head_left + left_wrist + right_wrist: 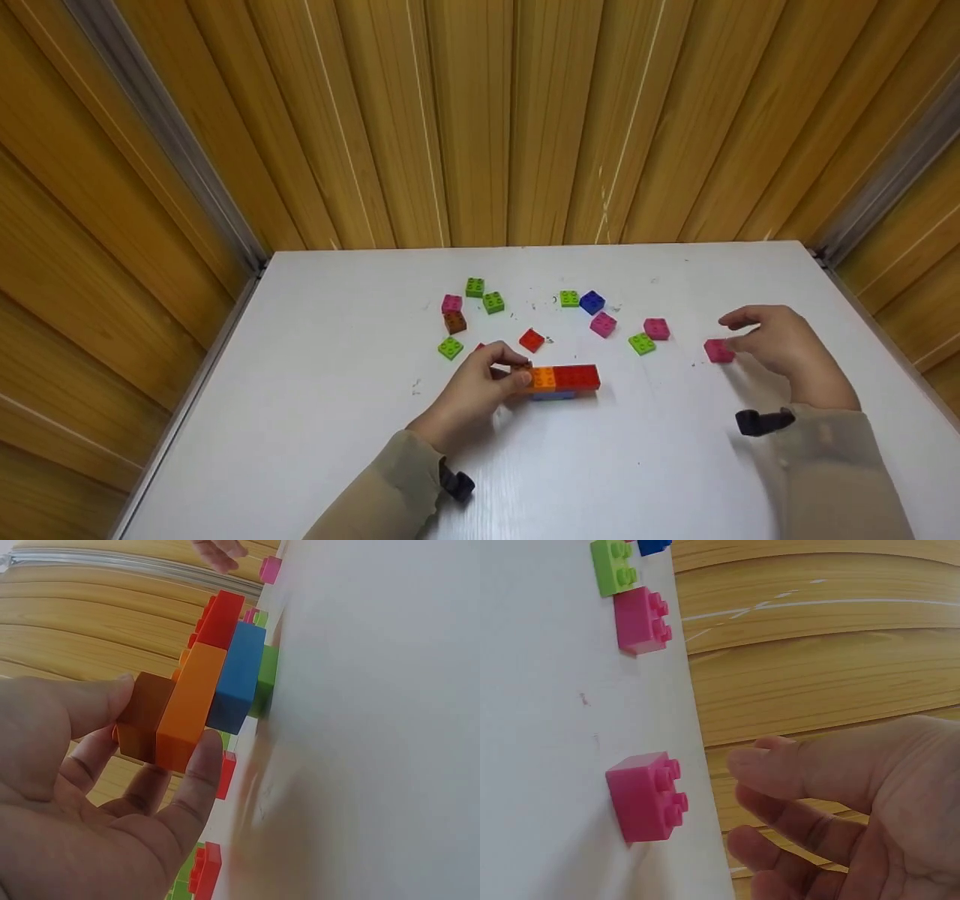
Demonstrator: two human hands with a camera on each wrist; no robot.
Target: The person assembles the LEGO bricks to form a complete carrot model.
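My left hand [480,381] grips a stack of joined toy bricks by its left end. In the left wrist view the thumb lies on a brown brick [144,714] and a fingertip touches the orange brick [191,701]. The brown brick and a red brick [222,621] sit on top at either end, with a blue brick [238,679] and a green brick [265,682] beneath. On the right, my right hand [787,352] hovers by a pink brick [718,350]. Seen from the right wrist, its loosely bent fingers are apart from that pink brick [643,799] and hold nothing.
Loose bricks lie across the white table [300,360]: several green, several pink, a blue brick [592,302], a brown brick [454,322] and a red brick [532,340]. A red brick is partly hidden behind my left hand. Wood-patterned walls [480,127] enclose the table's back and sides.
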